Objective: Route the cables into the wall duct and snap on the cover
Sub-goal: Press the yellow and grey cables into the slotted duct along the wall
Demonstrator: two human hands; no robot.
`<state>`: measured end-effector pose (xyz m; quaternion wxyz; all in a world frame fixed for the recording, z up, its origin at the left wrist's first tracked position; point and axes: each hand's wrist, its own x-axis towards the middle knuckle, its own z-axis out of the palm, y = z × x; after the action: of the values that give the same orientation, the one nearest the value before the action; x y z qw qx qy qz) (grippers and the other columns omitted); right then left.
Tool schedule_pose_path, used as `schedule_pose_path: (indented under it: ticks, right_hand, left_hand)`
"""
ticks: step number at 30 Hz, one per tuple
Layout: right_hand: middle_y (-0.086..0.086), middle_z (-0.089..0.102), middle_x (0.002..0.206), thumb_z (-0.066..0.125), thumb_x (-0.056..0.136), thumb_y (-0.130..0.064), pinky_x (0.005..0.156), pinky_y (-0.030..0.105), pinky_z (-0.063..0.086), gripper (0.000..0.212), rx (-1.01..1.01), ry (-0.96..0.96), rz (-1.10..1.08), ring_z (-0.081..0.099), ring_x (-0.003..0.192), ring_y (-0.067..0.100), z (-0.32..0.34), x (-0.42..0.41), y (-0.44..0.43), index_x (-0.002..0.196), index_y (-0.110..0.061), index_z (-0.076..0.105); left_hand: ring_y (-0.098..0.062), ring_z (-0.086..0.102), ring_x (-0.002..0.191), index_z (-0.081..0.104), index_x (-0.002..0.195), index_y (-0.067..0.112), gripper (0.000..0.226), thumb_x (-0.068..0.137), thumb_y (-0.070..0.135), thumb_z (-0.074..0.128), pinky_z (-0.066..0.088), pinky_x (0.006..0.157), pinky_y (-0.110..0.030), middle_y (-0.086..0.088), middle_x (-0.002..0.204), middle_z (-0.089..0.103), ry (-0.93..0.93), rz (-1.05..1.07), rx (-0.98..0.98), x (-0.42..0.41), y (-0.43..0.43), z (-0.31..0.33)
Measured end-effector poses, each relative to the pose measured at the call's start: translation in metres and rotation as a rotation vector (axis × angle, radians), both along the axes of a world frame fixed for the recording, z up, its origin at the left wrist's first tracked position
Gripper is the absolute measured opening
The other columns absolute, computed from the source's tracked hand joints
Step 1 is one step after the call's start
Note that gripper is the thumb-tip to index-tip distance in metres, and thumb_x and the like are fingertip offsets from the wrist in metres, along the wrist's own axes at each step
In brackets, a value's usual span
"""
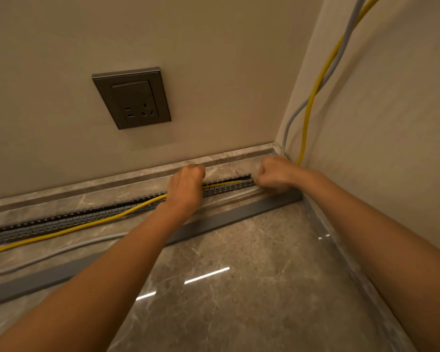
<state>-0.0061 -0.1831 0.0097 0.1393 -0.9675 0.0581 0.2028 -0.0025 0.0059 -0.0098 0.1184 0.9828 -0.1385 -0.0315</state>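
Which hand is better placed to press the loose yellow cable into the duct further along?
Probably the left hand: it grips the yellow cable where it leaves the duct. The right hand is at the duct's corner end.

Bare forearms, no sleeves; left hand (186,188), right hand (274,174) ungloved.

Two bare forearms reaching from the lower frame corners toward mid-frame, left hand (186,189) curled knuckles-up just left of centre, right hand (274,175) fisted right of centre, fingers tucked under, both level, well apart.
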Motion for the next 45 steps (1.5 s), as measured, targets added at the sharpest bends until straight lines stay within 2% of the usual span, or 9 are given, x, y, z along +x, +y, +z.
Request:
schedule_pose_path:
  ticks: [4, 6, 9, 17, 25, 30, 34, 38, 45]
  right_hand:
    - [0.011, 0.053, 0.074, 0.051, 0.085, -0.013, 0.057, 0.025, 0.041, 0.021, -0.030, 0.055, 0.069, 0.054, 0.082, 0.025, 0.002, -0.005, -0.001, 0.065, -0.009, 0.056]
    - [0.016, 0.057, 0.094, 0.049, 0.086, -0.012, 0.081, 0.032, 0.046, 0.020, -0.111, 0.021, 0.150, 0.055, 0.101, 0.029, 0.002, -0.008, -0.004, 0.085, -0.004, 0.068]
    - [0.011, 0.055, 0.121, 0.048, 0.089, -0.016, 0.104, 0.041, 0.031, 0.028, -0.314, -0.116, 0.281, 0.039, 0.122, 0.028, 0.001, -0.015, -0.006, 0.106, -0.007, 0.068]
    - [0.013, 0.065, 0.112, 0.043, 0.092, -0.016, 0.103, 0.040, 0.027, 0.026, -0.309, -0.184, 0.308, 0.044, 0.121, 0.027, -0.005, -0.019, -0.013, 0.103, -0.012, 0.067]
    - [0.014, 0.064, 0.114, 0.047, 0.096, -0.028, 0.100, 0.038, 0.029, 0.028, -0.268, -0.277, 0.270, 0.044, 0.121, 0.027, -0.011, -0.012, -0.015, 0.112, -0.013, 0.064]
    - [0.018, 0.066, 0.110, 0.061, 0.088, -0.026, 0.094, 0.038, 0.038, 0.022, -0.150, -0.327, 0.121, 0.054, 0.111, 0.031, -0.007, -0.006, -0.006, 0.101, -0.008, 0.056]
    - [0.013, 0.069, 0.092, 0.069, 0.082, -0.023, 0.083, 0.037, 0.046, 0.032, -0.010, -0.367, -0.004, 0.061, 0.096, 0.030, -0.013, -0.004, -0.006, 0.064, -0.022, 0.043]
    - [0.004, 0.057, 0.072, 0.071, 0.080, -0.017, 0.068, 0.029, 0.038, 0.025, 0.133, -0.362, -0.073, 0.053, 0.074, 0.020, -0.020, -0.006, -0.012, 0.068, -0.017, 0.049]
    - [0.003, 0.060, 0.078, 0.066, 0.085, -0.019, 0.072, 0.028, 0.040, 0.026, 0.113, -0.271, -0.118, 0.055, 0.080, 0.019, -0.024, -0.005, -0.011, 0.063, -0.017, 0.052]
  left_hand:
    - [-0.036, 0.053, 0.113, 0.051, 0.120, 0.004, 0.027, 0.093, 0.005, 0.047, 0.046, 0.087, -0.043, -0.017, 0.127, 0.056, -0.016, -0.049, -0.054, -0.009, -0.015, 0.000]
    - [-0.033, 0.052, 0.112, 0.051, 0.117, 0.004, 0.027, 0.096, 0.020, 0.047, 0.045, 0.089, -0.041, -0.016, 0.124, 0.056, -0.017, -0.110, -0.068, -0.013, -0.023, -0.001]
    - [-0.031, 0.053, 0.108, 0.047, 0.117, 0.005, 0.035, 0.095, 0.032, 0.048, 0.046, 0.086, -0.039, -0.014, 0.121, 0.054, 0.023, -0.128, -0.071, -0.017, -0.028, -0.005]
    - [-0.031, 0.052, 0.110, 0.048, 0.118, 0.002, 0.050, 0.087, 0.041, 0.059, 0.044, 0.092, -0.039, -0.015, 0.122, 0.052, 0.106, -0.162, -0.074, -0.016, -0.024, -0.007]
    - [-0.033, 0.055, 0.102, 0.056, 0.103, 0.001, 0.022, 0.091, 0.020, 0.058, 0.045, 0.088, -0.042, -0.019, 0.112, 0.060, 0.123, -0.159, -0.142, -0.008, -0.020, -0.006]
    - [-0.037, 0.058, 0.099, 0.065, 0.096, -0.001, 0.014, 0.090, 0.010, 0.057, 0.047, 0.083, -0.041, -0.023, 0.105, 0.066, 0.128, -0.095, -0.154, -0.001, -0.021, -0.004]
    - [-0.038, 0.058, 0.101, 0.058, 0.104, 0.001, 0.016, 0.088, 0.006, 0.059, 0.049, 0.085, -0.042, -0.024, 0.108, 0.064, 0.148, -0.027, -0.201, 0.004, -0.024, -0.005]
    - [-0.035, 0.062, 0.099, 0.063, 0.098, 0.002, 0.017, 0.082, 0.006, 0.068, 0.050, 0.085, -0.041, -0.022, 0.106, 0.069, 0.170, 0.015, -0.286, 0.011, -0.021, -0.002]
    - [-0.037, 0.060, 0.100, 0.067, 0.086, -0.001, 0.015, 0.086, -0.004, 0.052, 0.049, 0.081, -0.041, -0.023, 0.099, 0.068, 0.051, -0.036, -0.200, 0.003, -0.027, -0.001]
